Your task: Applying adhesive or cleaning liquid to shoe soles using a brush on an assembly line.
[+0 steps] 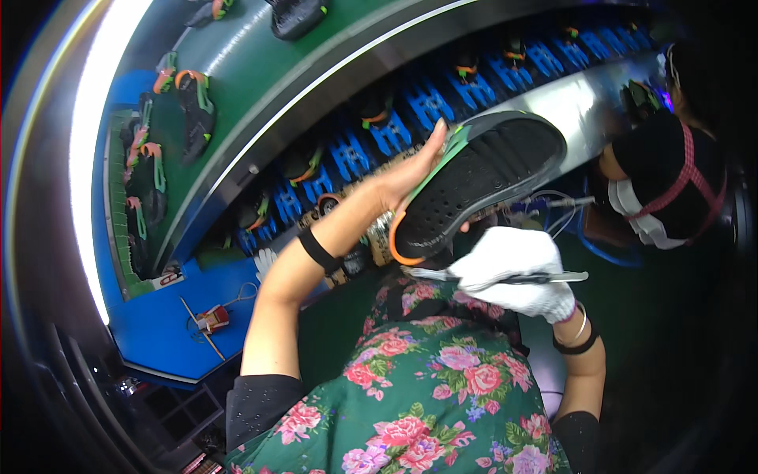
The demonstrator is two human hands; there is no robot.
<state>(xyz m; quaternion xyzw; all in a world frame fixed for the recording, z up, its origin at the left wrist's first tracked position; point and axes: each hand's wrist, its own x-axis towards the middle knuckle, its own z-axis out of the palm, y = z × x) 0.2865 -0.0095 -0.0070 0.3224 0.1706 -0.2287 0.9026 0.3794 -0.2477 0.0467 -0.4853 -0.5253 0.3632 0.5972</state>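
Observation:
My bare left hand grips a shoe from its left side. The thumb lies along the green edge, and most of the fingers are hidden beneath. The shoe has a black inside with small holes toward the heel and an orange heel rim. It is tilted, heel toward me and toe up to the right. Just below the heel, my right hand, in a white glove, is closed round a slim brush-like tool. The tool's pale tip points left, close under the heel; whether it touches cannot be made out.
A green conveyor belt with several shoes curves along the upper left. Behind my hands runs a row of blue racks. A blue table at left bears a small red item. Another person is at the right.

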